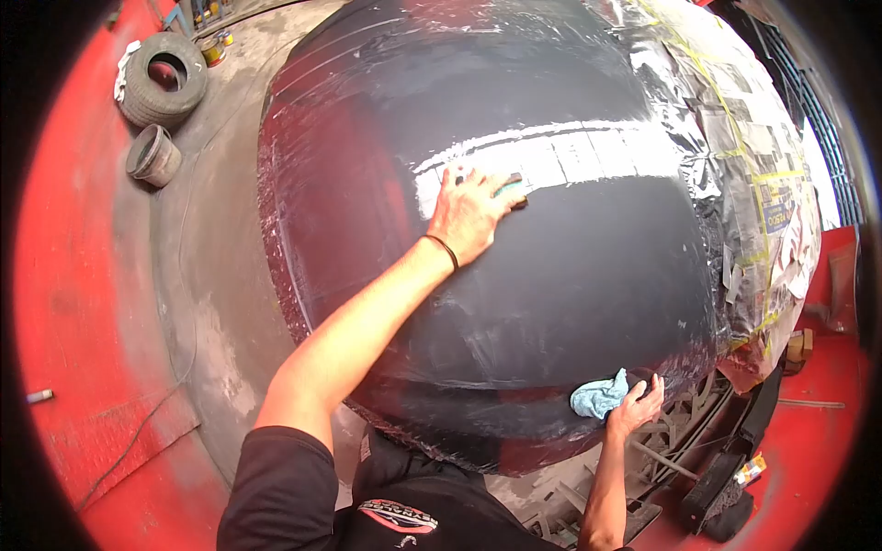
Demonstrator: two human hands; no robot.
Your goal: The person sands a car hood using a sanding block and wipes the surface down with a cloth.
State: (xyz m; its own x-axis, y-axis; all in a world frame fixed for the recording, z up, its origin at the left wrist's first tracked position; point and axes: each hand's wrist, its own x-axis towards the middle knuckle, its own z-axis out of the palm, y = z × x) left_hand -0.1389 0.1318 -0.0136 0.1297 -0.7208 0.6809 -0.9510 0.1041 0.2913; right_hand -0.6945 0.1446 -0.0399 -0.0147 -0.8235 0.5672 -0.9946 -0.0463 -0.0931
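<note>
My left hand reaches across a car hood coated in dark grey, with reddish patches at its left side. Its fingers are pressed over a sanding block, whose dark and teal end shows past the thumb side. At the near edge of the hood, my right hand has curled fingers against a crumpled light-blue cloth. The cloth bulges out to the left of that hand, and part of the grip is hidden. A bright light reflection crosses the surface around my left hand.
Masking paper with yellow tape covers the car to the right. On the floor at left are a tyre, a bucket and a small can. Dark parts lie at lower right. Red walls flank the space.
</note>
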